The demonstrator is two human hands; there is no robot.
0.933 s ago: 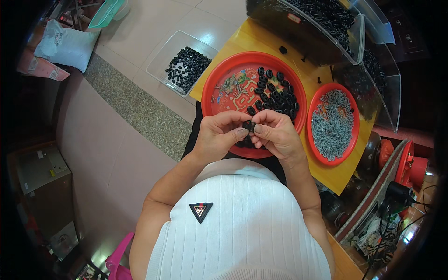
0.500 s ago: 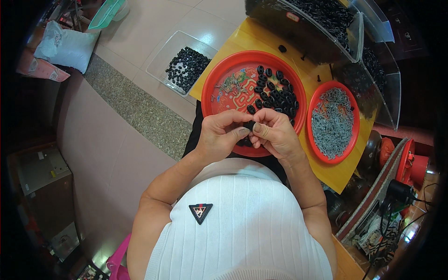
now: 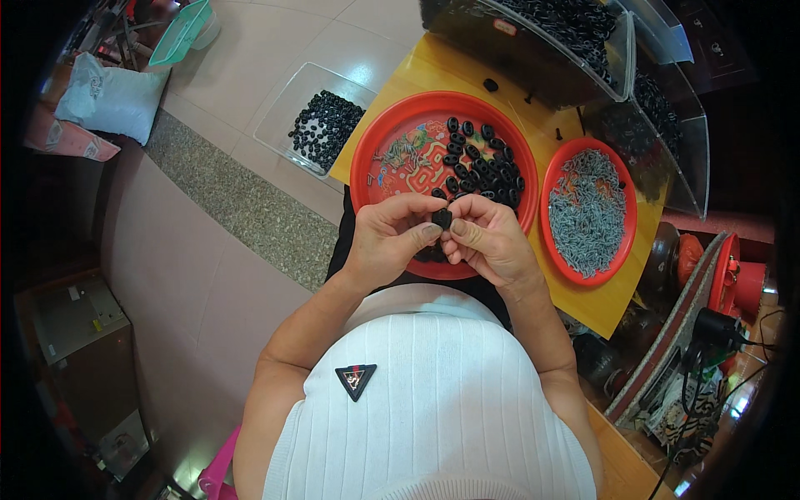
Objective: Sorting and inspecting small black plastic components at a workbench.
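Observation:
Between the fingertips of both hands is a small black plastic piece (image 3: pixel 442 218), held over the near edge of a round red tray (image 3: pixel 360 158). My left hand (image 3: pixel 392 237) pinches it from the left with thumb and forefinger. From the right, my right hand (image 3: pixel 490 237) grips it the same way, its other fingers curled below. Inside the tray lie many black oval pieces with holes (image 3: pixel 492 171) on the right and a small heap of metal screws (image 3: pixel 406 150) on the left. Some black pieces near the front are partly hidden by my hands.
An oval red tray full of grey screws (image 3: pixel 586 217) stands right on the yellow table (image 3: pixel 617 300). Clear bins of black parts (image 3: pixel 575 37) rise behind it. Left on the floor sits a clear box of black pieces (image 3: pixel 327 125). Beyond are a white sack (image 3: pixel 112 96) and a green basket (image 3: pixel 179 33).
The view has shifted slightly, so the table and trays appear a little further left. Both hands still hold the black piece, which now shows more between the fingertips.

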